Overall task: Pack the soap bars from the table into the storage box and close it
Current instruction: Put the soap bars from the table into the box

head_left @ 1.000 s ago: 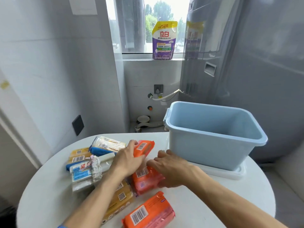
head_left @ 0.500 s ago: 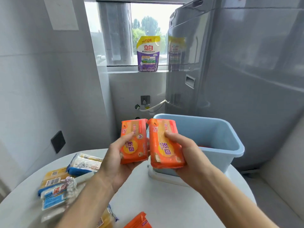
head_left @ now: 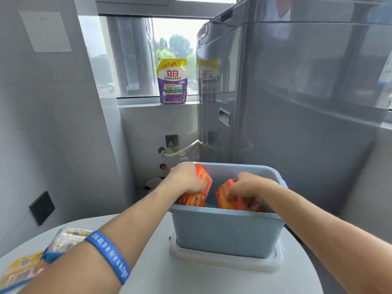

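Note:
A light blue storage box (head_left: 224, 230) stands on the round white table (head_left: 161, 270), resting on its white lid (head_left: 222, 261). Both my hands reach down into the box. My left hand (head_left: 186, 177) grips an orange soap bar (head_left: 199, 194) tilted against the box's left inner side. My right hand (head_left: 250, 187) grips a second orange soap bar (head_left: 228, 198) low in the box's right half. More wrapped soap bars (head_left: 63, 240) in blue, clear and yellow wrappers lie at the table's near left, partly hidden by my left forearm.
A tall grey washing machine (head_left: 297, 102) stands right behind the box. A purple detergent pouch (head_left: 172, 81) sits on the windowsill. A white hose and wall socket (head_left: 171, 142) lie below the window. A tiled wall is on the left.
Both hands lifted an orange soap bar each off the table, held them up in front, and have now lowered them into the blue box. The view has swung toward the box.

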The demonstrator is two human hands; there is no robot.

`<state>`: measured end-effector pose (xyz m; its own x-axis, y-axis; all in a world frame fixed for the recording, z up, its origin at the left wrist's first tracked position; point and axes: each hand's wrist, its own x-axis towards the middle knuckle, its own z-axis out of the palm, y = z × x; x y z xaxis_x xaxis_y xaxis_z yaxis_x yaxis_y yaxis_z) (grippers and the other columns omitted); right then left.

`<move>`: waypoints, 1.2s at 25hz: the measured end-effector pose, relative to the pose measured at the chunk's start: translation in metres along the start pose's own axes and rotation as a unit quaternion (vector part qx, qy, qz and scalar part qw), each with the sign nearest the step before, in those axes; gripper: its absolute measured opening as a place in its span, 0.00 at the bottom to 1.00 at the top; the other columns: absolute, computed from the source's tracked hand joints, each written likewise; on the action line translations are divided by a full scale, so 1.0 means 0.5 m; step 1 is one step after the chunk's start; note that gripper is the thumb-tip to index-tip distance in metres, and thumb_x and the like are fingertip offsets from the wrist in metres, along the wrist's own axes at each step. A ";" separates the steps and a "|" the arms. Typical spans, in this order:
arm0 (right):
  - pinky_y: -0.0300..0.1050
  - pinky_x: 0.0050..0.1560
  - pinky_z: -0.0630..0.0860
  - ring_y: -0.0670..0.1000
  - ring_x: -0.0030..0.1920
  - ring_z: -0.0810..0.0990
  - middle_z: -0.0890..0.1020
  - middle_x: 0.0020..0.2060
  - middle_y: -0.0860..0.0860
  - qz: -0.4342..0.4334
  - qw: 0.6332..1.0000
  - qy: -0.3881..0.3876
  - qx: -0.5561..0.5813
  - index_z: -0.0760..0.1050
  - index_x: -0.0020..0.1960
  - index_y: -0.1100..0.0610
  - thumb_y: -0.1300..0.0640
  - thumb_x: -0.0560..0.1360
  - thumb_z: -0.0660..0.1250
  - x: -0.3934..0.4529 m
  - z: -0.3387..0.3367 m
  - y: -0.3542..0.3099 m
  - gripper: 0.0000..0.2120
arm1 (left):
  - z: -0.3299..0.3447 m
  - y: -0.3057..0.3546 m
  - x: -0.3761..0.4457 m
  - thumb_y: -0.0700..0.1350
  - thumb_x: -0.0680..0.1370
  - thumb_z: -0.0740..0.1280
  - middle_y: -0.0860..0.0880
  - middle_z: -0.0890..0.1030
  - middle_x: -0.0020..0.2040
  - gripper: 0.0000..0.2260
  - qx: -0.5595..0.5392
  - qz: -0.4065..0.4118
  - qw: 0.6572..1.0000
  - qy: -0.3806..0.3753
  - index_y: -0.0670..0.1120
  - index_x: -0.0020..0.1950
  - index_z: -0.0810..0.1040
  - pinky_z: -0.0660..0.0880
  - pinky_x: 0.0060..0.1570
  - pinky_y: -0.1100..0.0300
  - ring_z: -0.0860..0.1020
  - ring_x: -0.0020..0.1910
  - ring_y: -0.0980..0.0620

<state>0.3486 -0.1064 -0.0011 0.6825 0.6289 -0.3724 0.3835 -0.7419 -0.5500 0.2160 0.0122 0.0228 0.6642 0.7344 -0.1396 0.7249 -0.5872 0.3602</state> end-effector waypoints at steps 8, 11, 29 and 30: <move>0.45 0.43 0.76 0.59 0.51 0.81 0.83 0.52 0.56 -0.064 0.959 0.021 -0.276 0.78 0.53 0.61 0.60 0.73 0.66 0.041 0.041 0.025 0.10 | 0.073 -0.007 0.024 0.33 0.72 0.64 0.48 0.69 0.33 0.09 0.194 0.055 0.979 -0.002 0.43 0.34 0.68 0.65 0.27 0.59 0.71 0.34 0.48; 0.48 0.55 0.77 0.58 0.56 0.80 0.82 0.59 0.54 -0.122 0.955 -0.037 -0.267 0.79 0.62 0.55 0.56 0.74 0.65 0.047 0.045 0.021 0.17 | 0.061 -0.011 0.021 0.28 0.70 0.61 0.47 0.67 0.32 0.08 0.226 0.077 0.971 0.023 0.40 0.39 0.73 0.65 0.29 0.58 0.71 0.36 0.46; 0.50 0.65 0.70 0.47 0.66 0.71 0.76 0.67 0.41 -0.464 0.795 -0.249 -0.302 0.64 0.72 0.40 0.37 0.68 0.72 -0.312 0.348 -0.047 0.35 | 0.057 -0.484 -0.220 0.43 0.71 0.68 0.47 0.81 0.62 0.20 -0.007 -0.012 0.984 0.179 0.49 0.64 0.78 0.72 0.62 0.53 0.75 0.63 0.45; 0.51 0.65 0.69 0.48 0.67 0.70 0.75 0.68 0.42 -0.479 0.771 -0.252 -0.336 0.61 0.73 0.40 0.38 0.67 0.73 -0.314 0.371 -0.034 0.38 | 0.064 -0.498 -0.212 0.45 0.70 0.68 0.49 0.78 0.66 0.25 0.013 -0.021 0.988 0.149 0.51 0.68 0.75 0.69 0.65 0.52 0.72 0.66 0.45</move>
<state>0.1195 -0.1493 -0.0716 -0.3775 0.8480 -0.3719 0.9128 0.2731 -0.3038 -0.0291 0.0699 -0.0815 0.5528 0.8237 0.1264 0.7579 -0.5600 0.3347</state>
